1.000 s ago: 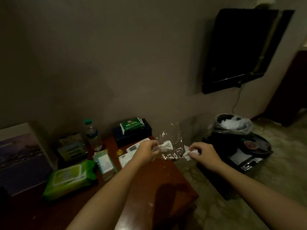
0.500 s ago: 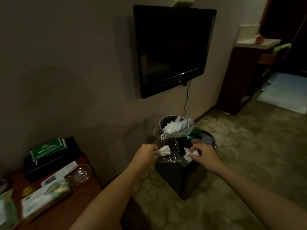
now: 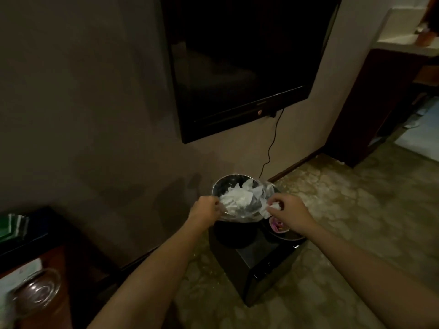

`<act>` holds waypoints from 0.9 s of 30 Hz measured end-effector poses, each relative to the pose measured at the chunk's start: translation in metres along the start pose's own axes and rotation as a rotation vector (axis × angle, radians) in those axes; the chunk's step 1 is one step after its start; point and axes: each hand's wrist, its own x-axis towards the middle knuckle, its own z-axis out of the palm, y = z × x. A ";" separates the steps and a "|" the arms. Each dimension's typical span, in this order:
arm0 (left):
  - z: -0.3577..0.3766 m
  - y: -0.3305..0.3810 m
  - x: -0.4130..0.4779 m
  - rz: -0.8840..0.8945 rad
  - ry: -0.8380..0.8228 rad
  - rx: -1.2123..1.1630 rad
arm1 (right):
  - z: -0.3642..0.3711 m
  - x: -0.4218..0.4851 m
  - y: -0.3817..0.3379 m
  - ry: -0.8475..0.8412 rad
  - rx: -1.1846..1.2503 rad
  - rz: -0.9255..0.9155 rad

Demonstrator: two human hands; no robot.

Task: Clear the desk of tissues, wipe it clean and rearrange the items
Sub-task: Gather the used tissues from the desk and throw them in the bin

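Over the floor bin [image 3: 221,181], left hand [image 3: 203,209] fingers pinch clear plastic [image 3: 229,216], right hand [image 3: 289,209] fingers pinch a crumpled white tissue [image 3: 275,206].

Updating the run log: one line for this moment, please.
phase: disposal | left hand: pinches clear plastic | right hand: holds tissue at bin

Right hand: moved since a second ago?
Yes: the right hand, pinching a tissue, has moved right to the bin rim.
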 end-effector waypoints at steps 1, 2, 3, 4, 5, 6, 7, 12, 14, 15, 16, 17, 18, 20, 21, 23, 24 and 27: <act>0.001 0.004 0.011 -0.020 -0.008 -0.012 | -0.001 0.015 0.006 -0.009 0.020 0.004; 0.003 0.007 0.022 -0.046 -0.014 -0.016 | -0.001 0.029 0.011 -0.024 0.034 0.002; 0.005 0.009 0.031 -0.069 -0.023 -0.021 | 0.000 0.043 0.015 -0.040 0.050 0.003; 0.009 0.011 0.040 -0.092 -0.029 -0.021 | 0.002 0.057 0.021 -0.062 0.064 -0.003; 0.015 0.013 0.053 -0.122 -0.028 -0.028 | 0.004 0.076 0.029 -0.100 0.073 -0.016; 0.019 0.013 0.060 -0.147 -0.023 -0.039 | 0.007 0.088 0.034 -0.133 0.071 -0.033; 0.020 0.011 0.064 -0.173 -0.014 -0.049 | 0.011 0.097 0.036 -0.157 0.071 -0.044; 0.046 0.021 0.099 -0.344 0.076 -0.086 | 0.018 0.170 0.078 -0.336 0.018 -0.177; 0.055 0.026 0.104 -0.419 0.094 -0.078 | 0.019 0.196 0.092 -0.407 -0.003 -0.236; 0.058 0.029 0.106 -0.455 0.096 -0.069 | 0.021 0.207 0.099 -0.435 -0.008 -0.258; 0.062 0.029 0.108 -0.495 0.100 -0.061 | 0.023 0.216 0.105 -0.456 -0.015 -0.284; 0.065 0.029 0.110 -0.536 0.105 -0.064 | 0.027 0.223 0.110 -0.475 -0.016 -0.301; 0.070 0.027 0.112 -0.563 0.112 -0.068 | 0.032 0.228 0.115 -0.491 -0.011 -0.312; 0.079 0.024 0.116 -0.610 0.150 -0.079 | 0.048 0.235 0.125 -0.513 -0.018 -0.305; 0.082 0.023 0.120 -0.620 0.176 -0.081 | 0.058 0.240 0.130 -0.523 -0.027 -0.296; 0.090 0.017 0.130 -0.621 0.223 -0.081 | 0.079 0.252 0.135 -0.547 -0.046 -0.291; 0.093 0.013 0.135 -0.618 0.227 -0.081 | 0.089 0.258 0.136 -0.560 -0.051 -0.296; 0.101 0.002 0.147 -0.612 0.193 -0.035 | 0.117 0.274 0.141 -0.585 -0.100 -0.319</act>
